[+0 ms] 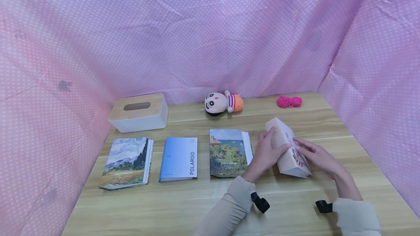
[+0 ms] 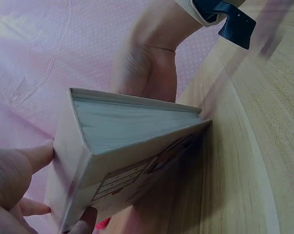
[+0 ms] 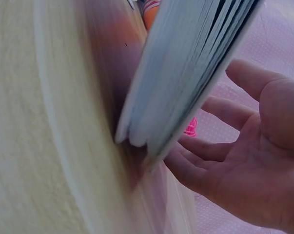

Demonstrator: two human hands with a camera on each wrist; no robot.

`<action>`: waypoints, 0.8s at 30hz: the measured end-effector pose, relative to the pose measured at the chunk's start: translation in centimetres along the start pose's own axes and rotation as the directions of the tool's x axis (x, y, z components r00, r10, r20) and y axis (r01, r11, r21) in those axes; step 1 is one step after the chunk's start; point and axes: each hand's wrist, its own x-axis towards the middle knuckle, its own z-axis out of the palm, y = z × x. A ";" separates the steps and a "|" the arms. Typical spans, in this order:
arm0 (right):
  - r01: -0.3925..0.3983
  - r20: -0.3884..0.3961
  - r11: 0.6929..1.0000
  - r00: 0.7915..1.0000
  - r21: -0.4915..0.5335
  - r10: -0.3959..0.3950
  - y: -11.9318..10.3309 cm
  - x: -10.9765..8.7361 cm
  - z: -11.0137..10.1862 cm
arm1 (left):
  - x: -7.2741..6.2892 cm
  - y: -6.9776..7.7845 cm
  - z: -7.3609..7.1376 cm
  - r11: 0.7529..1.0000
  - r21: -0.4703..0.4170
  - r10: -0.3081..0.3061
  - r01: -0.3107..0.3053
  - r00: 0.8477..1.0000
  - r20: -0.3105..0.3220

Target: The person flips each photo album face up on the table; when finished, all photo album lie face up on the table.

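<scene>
A thick white photo album with a picture on its cover stands tilted on the table, spine up and page edges down. My left hand grips it at the spine; in the left wrist view the fingers lie on the spine and the thumb bends onto one cover. On the other side, my right hand touches the pictured cover with extended fingers. The right wrist view shows that hand beside the album's pages. Just left of my left hand lies a landscape-painted photo album.
Further left lie a blue Polaroid album and another painted photo album. A tissue box with a wooden lid, a plush doll and a pink yarn bundle line the table's back, before a pink dotted curtain.
</scene>
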 end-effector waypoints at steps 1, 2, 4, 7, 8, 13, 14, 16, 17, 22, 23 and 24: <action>-0.001 -0.004 1.000 1.000 -0.016 0.001 0.0 0.1 0.0 | 0.1 -0.1 0.0 1.000 -0.006 -0.007 0.007 1.000 0.004; -0.004 -0.008 1.000 1.000 -0.027 0.004 0.0 0.2 -0.1 | 0.1 -0.2 -0.1 1.000 -0.013 -0.013 0.013 1.000 0.009; -0.015 -0.015 0.999 1.000 -0.045 0.015 0.0 0.4 -0.1 | 0.2 -0.5 0.0 1.000 -0.022 -0.019 0.019 1.000 0.017; -0.025 -0.026 0.997 0.999 -0.067 0.024 0.1 0.7 -0.2 | 0.2 -0.8 0.1 0.999 -0.027 -0.026 0.026 0.999 0.020; -0.024 -0.028 0.997 0.999 -0.076 0.022 0.2 0.8 -0.2 | 0.3 -0.9 0.2 0.999 -0.025 -0.027 0.028 0.999 0.020; -0.033 -0.050 0.993 0.998 -0.116 0.027 0.2 1.2 -0.4 | 0.6 -1.4 0.6 1.000 -0.014 -0.028 0.028 1.000 0.010; -0.035 -0.053 0.992 0.998 -0.121 0.029 0.2 1.2 -0.4 | 0.7 -1.5 0.7 0.999 -0.011 -0.030 0.030 0.999 0.010; -0.045 -0.057 0.992 0.998 -0.119 0.038 0.1 1.3 -0.5 | 0.9 -1.6 0.8 0.999 -0.007 -0.035 0.035 0.999 0.014; -0.043 -0.060 0.991 0.998 -0.124 0.036 0.1 1.4 -0.5 | 1.1 -1.8 0.9 0.999 -0.006 -0.038 0.038 0.999 0.017; -0.037 -0.088 0.988 0.996 -0.149 0.024 -0.1 1.7 -0.3 | 1.7 -2.3 1.3 0.998 0.008 -0.057 0.056 0.998 0.036; -0.038 -0.095 0.986 0.995 -0.160 0.023 0.0 1.7 -0.3 | 1.8 -2.3 1.4 0.998 0.013 -0.057 0.057 0.998 0.039; -0.040 -0.100 0.985 0.995 -0.165 0.024 0.0 1.7 -0.3 | 1.9 -2.3 1.5 0.998 0.017 -0.055 0.055 0.998 0.039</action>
